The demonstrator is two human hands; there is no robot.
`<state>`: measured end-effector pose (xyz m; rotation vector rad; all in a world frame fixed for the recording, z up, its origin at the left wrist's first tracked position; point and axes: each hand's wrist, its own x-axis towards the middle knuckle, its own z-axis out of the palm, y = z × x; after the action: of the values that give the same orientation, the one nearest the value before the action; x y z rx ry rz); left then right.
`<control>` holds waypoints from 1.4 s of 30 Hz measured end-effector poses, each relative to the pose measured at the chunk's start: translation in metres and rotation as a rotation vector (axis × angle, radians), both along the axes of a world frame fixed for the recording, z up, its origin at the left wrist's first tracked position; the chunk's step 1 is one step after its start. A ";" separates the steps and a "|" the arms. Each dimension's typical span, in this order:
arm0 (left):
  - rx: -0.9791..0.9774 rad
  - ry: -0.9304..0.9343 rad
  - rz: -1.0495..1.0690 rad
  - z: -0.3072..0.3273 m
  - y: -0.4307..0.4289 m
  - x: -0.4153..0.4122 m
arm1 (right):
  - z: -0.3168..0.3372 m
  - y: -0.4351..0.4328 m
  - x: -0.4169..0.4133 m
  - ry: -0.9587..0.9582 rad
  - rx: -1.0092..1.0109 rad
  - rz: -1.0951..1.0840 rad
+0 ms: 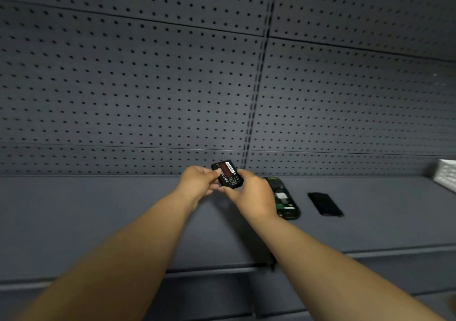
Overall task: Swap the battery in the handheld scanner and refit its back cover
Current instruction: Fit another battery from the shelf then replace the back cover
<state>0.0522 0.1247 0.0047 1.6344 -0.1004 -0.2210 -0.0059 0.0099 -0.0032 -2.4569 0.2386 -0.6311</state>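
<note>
A black battery with a red label is held up above the grey shelf, gripped from both sides. My left hand pinches its left edge and my right hand holds its lower right corner. Just right of my right hand the handheld scanner lies face down on the shelf, its back open with the green board and white label showing; my hand hides its left edge. The black back cover lies flat on the shelf to the right of the scanner, apart from it.
A dark pegboard wall rises behind the shelf. A white basket-like object sits at the far right edge. The shelf's front lip runs below my forearms.
</note>
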 end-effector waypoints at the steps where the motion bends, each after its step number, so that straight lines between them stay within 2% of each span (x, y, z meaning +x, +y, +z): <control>1: -0.009 0.007 0.004 0.000 -0.015 -0.006 | 0.000 -0.015 -0.006 -0.002 -0.007 0.000; 9: -0.041 0.038 0.017 -0.002 -0.091 -0.028 | -0.005 -0.092 -0.025 -0.011 0.004 0.023; 22: -0.019 -0.002 -0.029 -0.007 -0.110 -0.002 | -0.007 -0.118 -0.003 0.056 0.137 0.115; 30: 0.039 -0.270 -0.170 -0.016 -0.125 0.000 | -0.010 -0.159 0.002 0.161 0.655 0.256; 33: 0.060 -0.337 -0.227 -0.021 -0.131 -0.005 | -0.015 -0.174 0.000 0.151 0.640 0.253; 42: 0.041 -0.338 -0.212 -0.027 -0.148 -0.019 | -0.026 -0.201 0.001 0.106 0.625 0.321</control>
<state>0.0335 -0.0229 -0.0226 1.6897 -0.5313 -0.1070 -0.0048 -0.1914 -0.0291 -1.8664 0.0625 -0.2347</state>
